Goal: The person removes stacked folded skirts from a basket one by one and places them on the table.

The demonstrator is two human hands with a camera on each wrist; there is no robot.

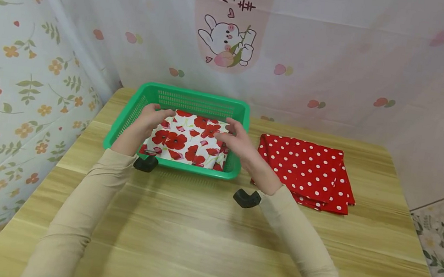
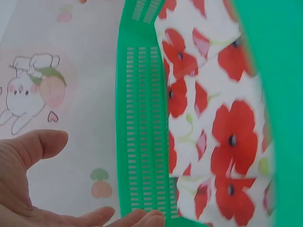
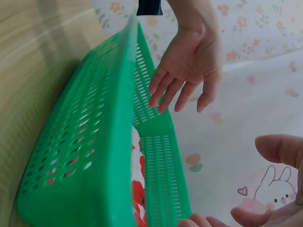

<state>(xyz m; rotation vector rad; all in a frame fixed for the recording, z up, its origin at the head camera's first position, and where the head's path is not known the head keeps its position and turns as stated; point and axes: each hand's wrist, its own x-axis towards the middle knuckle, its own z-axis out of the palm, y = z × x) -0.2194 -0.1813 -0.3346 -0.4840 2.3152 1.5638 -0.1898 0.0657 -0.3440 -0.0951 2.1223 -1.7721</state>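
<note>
A green plastic basket (image 1: pixel 194 94) with slotted walls holds a folded cloth (image 1: pixel 188 146), white with red poppies. Over the basket's left part hovers my left hand (image 1: pixel 144 125), its fingers loosely bent and nothing in its grasp. My right hand (image 1: pixel 243 149) is held likewise over the right side, thumb and fingers spread apart. From the right wrist view, the left hand (image 3: pixel 193 64) hangs above the basket with relaxed fingers and a gap below it. The poppy cloth (image 2: pixel 213 104) appears flat inside the basket in the left wrist view.
To the right of the basket lies a folded red cloth with white dots (image 1: pixel 305 172) on the wooden table (image 1: pixel 193 236). A white curtain (image 1: pixel 331 59) with a rabbit print hangs behind the table, and a flowered curtain (image 1: pixel 23 100) stands at the left.
</note>
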